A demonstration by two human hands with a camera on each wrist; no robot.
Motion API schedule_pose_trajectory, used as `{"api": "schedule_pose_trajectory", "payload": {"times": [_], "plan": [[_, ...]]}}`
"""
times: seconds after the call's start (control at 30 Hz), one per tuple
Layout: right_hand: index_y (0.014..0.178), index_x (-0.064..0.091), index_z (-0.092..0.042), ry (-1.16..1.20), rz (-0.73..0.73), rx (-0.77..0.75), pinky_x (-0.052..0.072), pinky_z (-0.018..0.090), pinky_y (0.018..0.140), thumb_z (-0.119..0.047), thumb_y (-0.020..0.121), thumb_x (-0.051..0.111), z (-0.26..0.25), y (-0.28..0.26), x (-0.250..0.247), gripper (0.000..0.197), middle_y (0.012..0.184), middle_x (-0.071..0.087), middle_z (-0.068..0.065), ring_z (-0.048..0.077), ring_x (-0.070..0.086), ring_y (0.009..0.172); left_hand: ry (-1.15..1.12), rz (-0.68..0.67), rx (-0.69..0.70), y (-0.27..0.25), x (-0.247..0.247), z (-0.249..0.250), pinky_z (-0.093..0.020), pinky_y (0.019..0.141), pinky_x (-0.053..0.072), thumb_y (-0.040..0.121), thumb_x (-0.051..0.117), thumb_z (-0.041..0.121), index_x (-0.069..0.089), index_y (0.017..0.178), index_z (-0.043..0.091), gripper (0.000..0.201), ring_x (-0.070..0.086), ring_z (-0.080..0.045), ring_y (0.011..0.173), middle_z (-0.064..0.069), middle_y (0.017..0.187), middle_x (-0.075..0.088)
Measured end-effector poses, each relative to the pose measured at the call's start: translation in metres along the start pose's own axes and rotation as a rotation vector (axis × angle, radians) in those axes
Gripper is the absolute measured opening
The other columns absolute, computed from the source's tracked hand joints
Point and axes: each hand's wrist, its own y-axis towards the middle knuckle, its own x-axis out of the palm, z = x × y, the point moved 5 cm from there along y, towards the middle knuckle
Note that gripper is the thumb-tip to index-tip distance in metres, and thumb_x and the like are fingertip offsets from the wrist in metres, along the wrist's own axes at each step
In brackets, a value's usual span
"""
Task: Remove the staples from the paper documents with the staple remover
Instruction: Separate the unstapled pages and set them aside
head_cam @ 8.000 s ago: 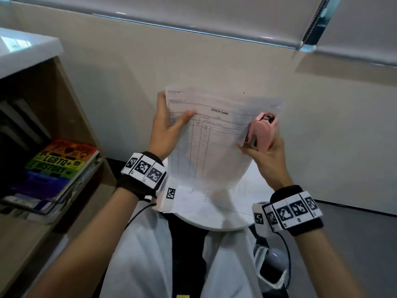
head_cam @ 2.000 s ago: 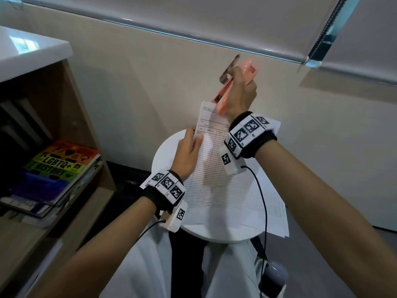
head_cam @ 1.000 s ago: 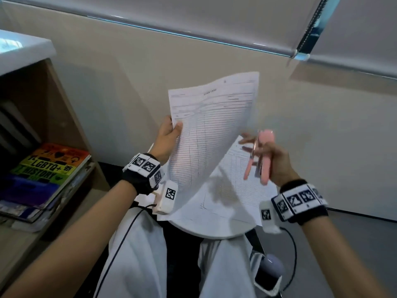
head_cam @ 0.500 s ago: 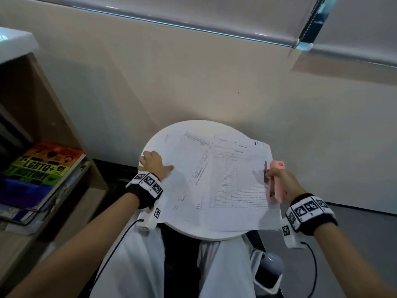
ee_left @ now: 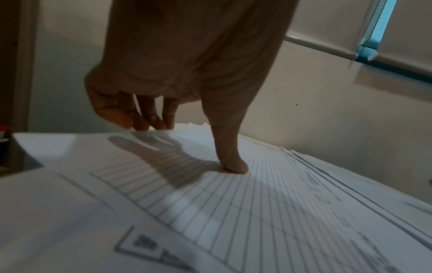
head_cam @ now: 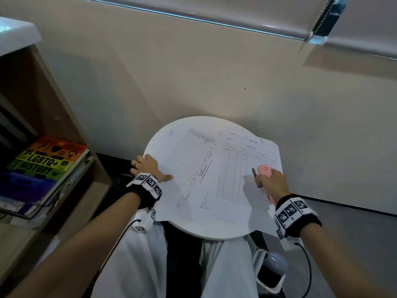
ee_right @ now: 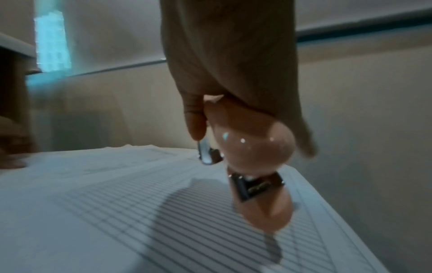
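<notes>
A second ago we held one sheet up in the air; now it lies flat with the other papers (head_cam: pixel 214 179) on the round white table (head_cam: pixel 214 232), and both hands have come down onto them. To the left stands a wooden shelf (head_cam: pixel 53 117) with a rainbow-coloured book (head_cam: pixel 46 161). Our left hand (head_cam: pixel 146 165) rests at the papers' left edge, thumb pressing the sheet, the other fingers loosely bent and gripping nothing. Our right hand (head_cam: pixel 271 182) is wrapped around the pink staple remover (head_cam: pixel 264 170), held over the right-hand sheet, near its right edge.
</notes>
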Motion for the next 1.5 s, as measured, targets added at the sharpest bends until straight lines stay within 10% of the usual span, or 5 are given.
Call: {"api": "schedule_pose_trajectory", "payload": {"times": [0.77,0.9,1.2,1.37,1.5], "plan": [[0.063,0.043,-0.009,0.015,-0.218,0.044,0.031,0.021,0.048,0.005,0.071,0.054,0.018,-0.024,0.040,0.019,0.061,0.042,0.006,0.018,0.038,0.054,-0.910,0.429,0.521,-0.016,-0.051,-0.084,-0.022,0.059,0.033,0.092,0.053,0.000,0.043,0.084,0.008,0.015,0.043,-0.019,0.069,-0.014,0.075,0.048],[0.066,0.047,-0.007,0.035,-0.225,0.078,0.033,0.021,0.048,0.005,0.069,0.054,0.019,-0.024,0.037,0.014,0.064,0.045,0.008,0.019,0.041,0.056,-1.133,0.302,0.620,-0.038,-0.071,-0.083,-0.021,0.084,0.048,0.090,0.054,-0.004,0.045,0.104,0.038,0.044,0.059,-0.010,0.097,0.008,0.102,0.059],[0.081,0.056,-0.001,0.143,-0.204,0.184,0.042,0.025,0.050,0.000,0.075,0.058,0.016,-0.020,0.015,0.006,0.070,0.052,0.014,0.025,0.049,0.058,-0.882,-0.456,0.425,-0.105,0.022,-0.033,-0.025,0.099,0.044,0.086,0.066,0.007,0.062,0.118,0.013,0.033,0.054,-0.018,0.117,-0.005,0.127,0.058],[0.085,0.057,-0.011,0.221,0.177,-0.084,0.042,0.029,0.063,-0.003,0.079,0.061,-0.012,-0.011,0.001,0.011,0.076,0.054,0.002,0.021,0.050,0.070,-0.664,-0.570,0.372,-0.121,0.050,-0.024,-0.020,0.103,0.032,0.088,0.065,0.021,0.049,0.134,0.013,0.050,0.041,-0.016,0.131,-0.002,0.143,0.043],[0.103,0.050,-0.016,0.170,0.004,-0.246,0.048,0.029,0.053,-0.021,0.089,0.062,-0.043,-0.021,0.023,0.020,0.080,0.059,0.003,0.017,0.053,0.062,-0.310,-0.577,0.427,-0.119,0.044,-0.025,-0.026,0.112,0.028,0.091,0.059,0.032,0.042,0.140,0.026,0.052,0.033,-0.019,0.138,0.000,0.148,0.036]]}}
